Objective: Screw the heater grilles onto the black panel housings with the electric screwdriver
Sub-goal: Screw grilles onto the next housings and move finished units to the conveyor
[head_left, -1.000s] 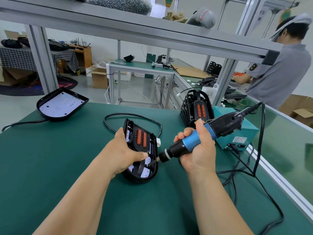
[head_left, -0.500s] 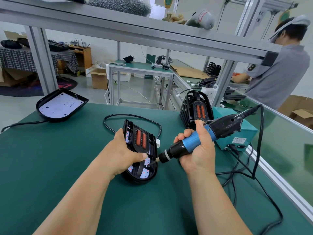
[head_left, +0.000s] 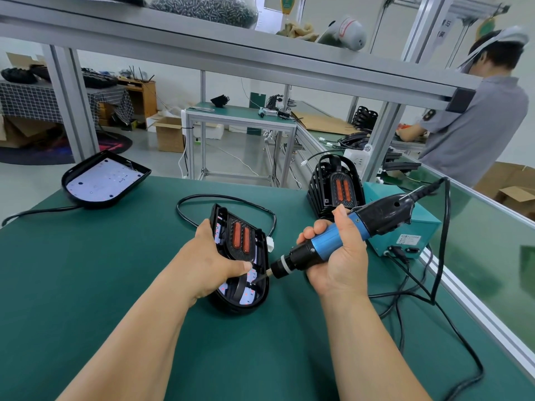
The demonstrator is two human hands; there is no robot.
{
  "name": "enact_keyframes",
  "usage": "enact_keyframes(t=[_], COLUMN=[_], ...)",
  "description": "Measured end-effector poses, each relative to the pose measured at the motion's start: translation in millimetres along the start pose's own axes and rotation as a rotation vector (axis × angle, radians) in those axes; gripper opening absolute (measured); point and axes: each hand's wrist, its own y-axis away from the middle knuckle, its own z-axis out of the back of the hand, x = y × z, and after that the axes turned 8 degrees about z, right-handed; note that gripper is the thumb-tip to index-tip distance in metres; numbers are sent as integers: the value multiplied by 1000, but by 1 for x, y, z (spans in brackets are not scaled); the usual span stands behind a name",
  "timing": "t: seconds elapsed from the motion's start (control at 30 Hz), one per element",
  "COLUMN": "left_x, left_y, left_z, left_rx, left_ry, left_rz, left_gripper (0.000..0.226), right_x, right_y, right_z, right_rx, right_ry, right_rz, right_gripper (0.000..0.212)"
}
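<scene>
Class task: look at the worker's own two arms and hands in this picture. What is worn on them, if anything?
Nothing visible is worn. The left hand and right hand have no gloves and no rings that show. The left forearm and right forearm are bare to the picture's lower edge: no sleeves, watch or wristband.
</scene>
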Motion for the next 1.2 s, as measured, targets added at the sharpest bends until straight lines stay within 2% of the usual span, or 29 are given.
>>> enact_keyframes(t=[0.77,1.07,1.2], left_x=[-1,-1,-1], left_y=[0,0,0], left_z=[0,0,0], left_rx=[0,6,10], left_ry=[-4,8,-12], left_rz=[4,4,6], left_gripper=[59,60,60], right_x=[0,-1,-1], right_y=[1,2,1], right_z=[-1,0,-1], right_rx=[1,8,9], right_ry=[-1,-14,-11], right_rz=[9,9,15], right_gripper=[28,11,9])
